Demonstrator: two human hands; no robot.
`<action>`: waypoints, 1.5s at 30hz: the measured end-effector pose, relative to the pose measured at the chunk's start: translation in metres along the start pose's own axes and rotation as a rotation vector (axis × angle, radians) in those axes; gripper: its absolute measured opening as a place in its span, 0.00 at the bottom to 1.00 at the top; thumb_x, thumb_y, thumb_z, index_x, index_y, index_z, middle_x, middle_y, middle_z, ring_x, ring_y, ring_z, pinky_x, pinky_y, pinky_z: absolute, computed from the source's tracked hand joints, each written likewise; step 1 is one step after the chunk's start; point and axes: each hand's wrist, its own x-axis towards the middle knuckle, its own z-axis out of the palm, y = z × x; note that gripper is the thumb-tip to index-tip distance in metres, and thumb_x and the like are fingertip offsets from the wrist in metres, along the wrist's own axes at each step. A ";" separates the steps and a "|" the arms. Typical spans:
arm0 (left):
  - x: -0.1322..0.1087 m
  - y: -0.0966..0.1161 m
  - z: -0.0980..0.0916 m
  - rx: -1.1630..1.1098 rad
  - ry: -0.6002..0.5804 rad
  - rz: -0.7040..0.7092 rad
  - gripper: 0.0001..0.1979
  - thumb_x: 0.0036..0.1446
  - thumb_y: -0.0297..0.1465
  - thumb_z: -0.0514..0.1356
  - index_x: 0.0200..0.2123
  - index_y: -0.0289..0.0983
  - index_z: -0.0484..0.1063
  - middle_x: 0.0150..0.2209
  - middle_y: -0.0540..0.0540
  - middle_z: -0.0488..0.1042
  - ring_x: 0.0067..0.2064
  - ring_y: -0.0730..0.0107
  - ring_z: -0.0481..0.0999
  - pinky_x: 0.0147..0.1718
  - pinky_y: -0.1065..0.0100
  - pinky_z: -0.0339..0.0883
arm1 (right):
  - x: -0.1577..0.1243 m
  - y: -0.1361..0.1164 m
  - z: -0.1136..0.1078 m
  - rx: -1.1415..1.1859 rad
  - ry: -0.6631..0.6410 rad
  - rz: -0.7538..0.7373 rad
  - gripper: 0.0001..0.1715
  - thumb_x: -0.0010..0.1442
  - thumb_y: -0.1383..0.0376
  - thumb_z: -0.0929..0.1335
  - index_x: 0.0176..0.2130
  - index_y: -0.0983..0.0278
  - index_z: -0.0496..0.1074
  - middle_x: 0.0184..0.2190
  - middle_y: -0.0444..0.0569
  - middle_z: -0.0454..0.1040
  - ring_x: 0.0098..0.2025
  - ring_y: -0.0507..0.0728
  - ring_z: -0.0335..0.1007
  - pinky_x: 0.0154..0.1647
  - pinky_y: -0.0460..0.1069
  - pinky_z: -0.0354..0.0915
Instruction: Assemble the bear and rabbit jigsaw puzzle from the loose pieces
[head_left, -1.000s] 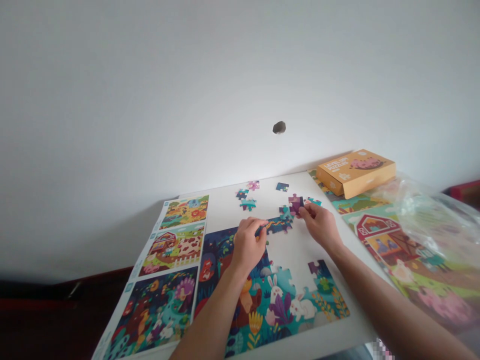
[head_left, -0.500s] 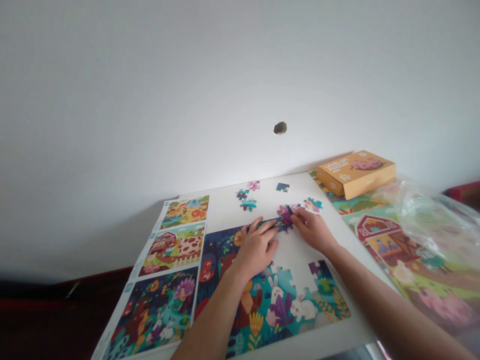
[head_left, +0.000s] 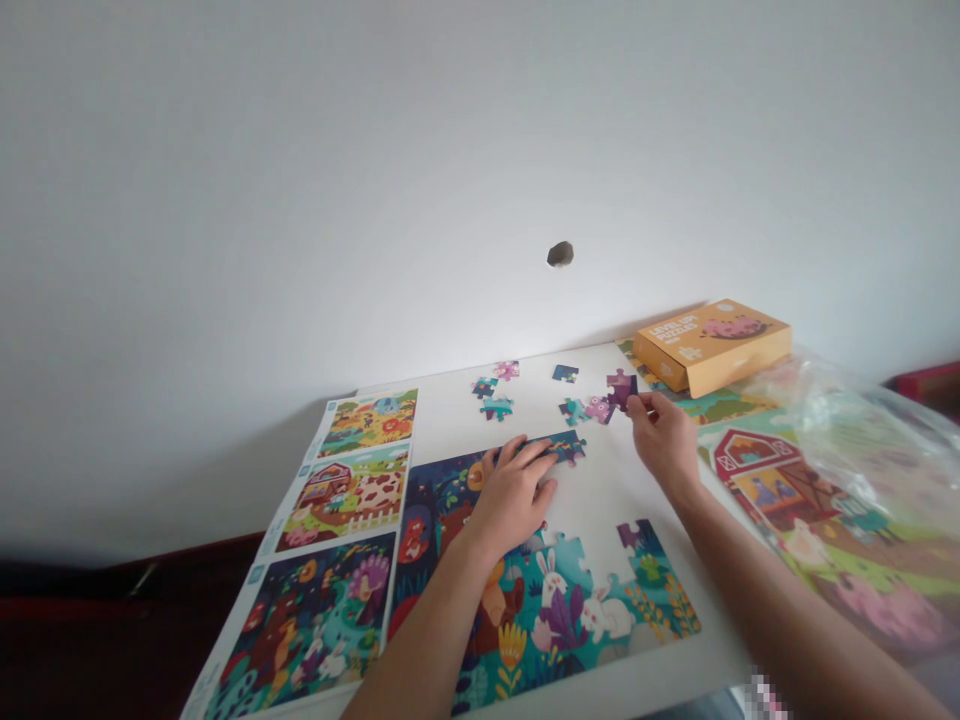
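Note:
A partly joined jigsaw puzzle with rabbits, plants and a dark night scene lies on the white table. My left hand rests on its upper edge, fingers spread and flat. Between the thumb and fingers of my right hand is a dark purple puzzle piece, away from the joined part. Right beside it lie a pink puzzle piece and a teal puzzle piece. Farther back are a dark blue puzzle piece and several others, among them a teal-and-white puzzle piece.
To the left lies a picture sheet with three printed scenes. An orange puzzle box stands at the back right, near a farm picture partly under a clear plastic bag. A white wall with a hole rises behind.
My right hand has moved right and back with the purple piece, away from the puzzle's upper edge. The loose pink and teal pieces now show beside it. My left hand stays put.

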 end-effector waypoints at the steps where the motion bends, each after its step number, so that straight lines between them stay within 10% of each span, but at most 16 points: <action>1: 0.000 0.001 -0.001 -0.011 0.006 -0.002 0.18 0.62 0.29 0.58 0.55 0.46 0.72 0.60 0.45 0.71 0.63 0.49 0.62 0.58 0.45 0.56 | 0.001 0.000 -0.001 0.039 -0.006 -0.006 0.22 0.63 0.50 0.63 0.33 0.64 0.75 0.25 0.49 0.75 0.26 0.56 0.64 0.31 0.49 0.57; 9: 0.003 -0.002 -0.001 -0.089 0.155 0.042 0.40 0.59 0.30 0.64 0.69 0.48 0.48 0.52 0.43 0.73 0.55 0.55 0.70 0.55 0.53 0.61 | -0.036 -0.026 0.014 0.188 -0.623 -0.430 0.22 0.65 0.53 0.64 0.25 0.62 0.68 0.20 0.40 0.65 0.24 0.50 0.56 0.28 0.46 0.54; 14: 0.005 -0.004 0.001 -0.059 0.222 0.029 0.32 0.59 0.29 0.64 0.65 0.45 0.59 0.47 0.44 0.75 0.50 0.57 0.72 0.52 0.55 0.64 | -0.038 -0.025 0.018 0.146 -0.606 -0.479 0.19 0.66 0.54 0.65 0.28 0.62 0.71 0.26 0.43 0.72 0.29 0.52 0.64 0.33 0.47 0.60; 22: 0.008 -0.008 -0.001 -0.057 0.363 -0.053 0.16 0.58 0.23 0.60 0.50 0.40 0.74 0.40 0.45 0.80 0.45 0.59 0.76 0.48 0.56 0.68 | -0.011 0.011 0.028 -0.241 -0.184 -0.471 0.19 0.63 0.59 0.66 0.50 0.64 0.76 0.58 0.61 0.69 0.57 0.69 0.63 0.58 0.63 0.56; 37: 0.004 -0.017 0.007 0.035 0.306 -0.216 0.26 0.57 0.24 0.57 0.60 0.40 0.69 0.48 0.40 0.79 0.58 0.46 0.69 0.54 0.44 0.63 | -0.006 0.006 0.018 -0.119 -0.279 -0.431 0.11 0.59 0.57 0.71 0.38 0.62 0.73 0.38 0.53 0.78 0.47 0.64 0.70 0.55 0.59 0.59; 45: 0.002 -0.019 0.009 0.079 0.280 -0.228 0.28 0.56 0.22 0.58 0.61 0.43 0.67 0.45 0.40 0.80 0.58 0.40 0.67 0.53 0.39 0.60 | -0.036 -0.032 0.006 0.105 -0.772 -0.845 0.10 0.58 0.59 0.73 0.41 0.59 0.76 0.40 0.50 0.77 0.44 0.59 0.69 0.48 0.54 0.64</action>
